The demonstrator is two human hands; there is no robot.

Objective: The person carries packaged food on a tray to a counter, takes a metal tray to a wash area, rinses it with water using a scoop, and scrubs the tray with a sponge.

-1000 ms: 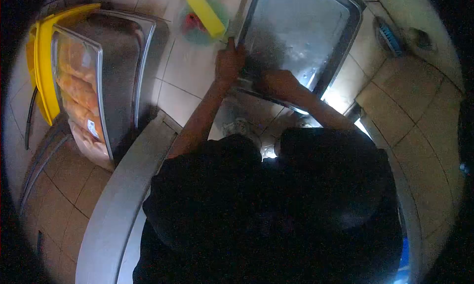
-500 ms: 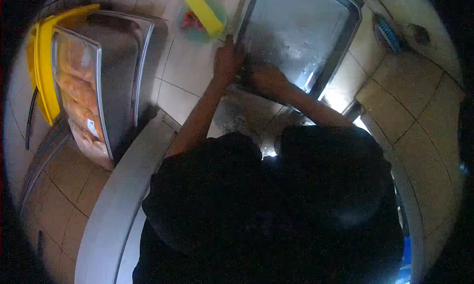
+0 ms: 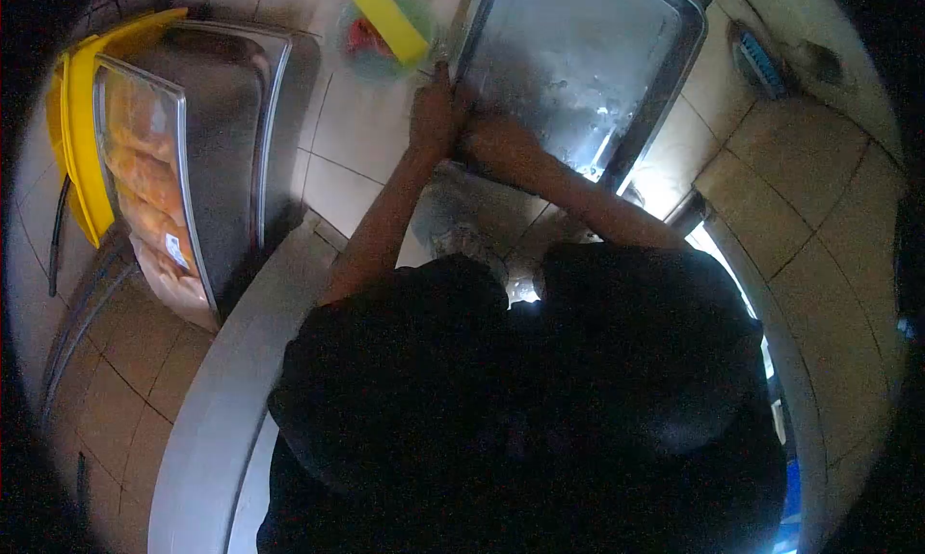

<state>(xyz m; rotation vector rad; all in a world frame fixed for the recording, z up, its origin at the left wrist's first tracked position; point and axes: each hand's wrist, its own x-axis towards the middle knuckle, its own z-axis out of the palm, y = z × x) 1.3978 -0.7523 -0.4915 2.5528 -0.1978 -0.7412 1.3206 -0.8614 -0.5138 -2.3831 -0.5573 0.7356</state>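
Observation:
A large wet metal tray [image 3: 568,53] lies before me, its near left corner under my hands. My left hand [image 3: 436,111] grips the tray's left rim near that corner, with a finger pointing up along the edge. Right beside it, my right hand [image 3: 501,147] is closed and presses at the corner inside the tray. Whatever it may hold is hidden by the hand and dim light. Left of the tray, a yellow sponge [image 3: 388,22] rests across a pale green bowl [image 3: 424,61] with something red [image 3: 364,36] in it.
On the left stands a deep metal container [image 3: 217,101] beside packed orange food [image 3: 145,173] and a yellow plastic piece [image 3: 87,159]. A blue-bristled brush [image 3: 759,65] lies right of the tray. A pale ledge [image 3: 217,381] curves along my left over tiled floor.
My right hand has moved left along the tray's near edge, up against my left hand. My left hand has shifted slightly left.

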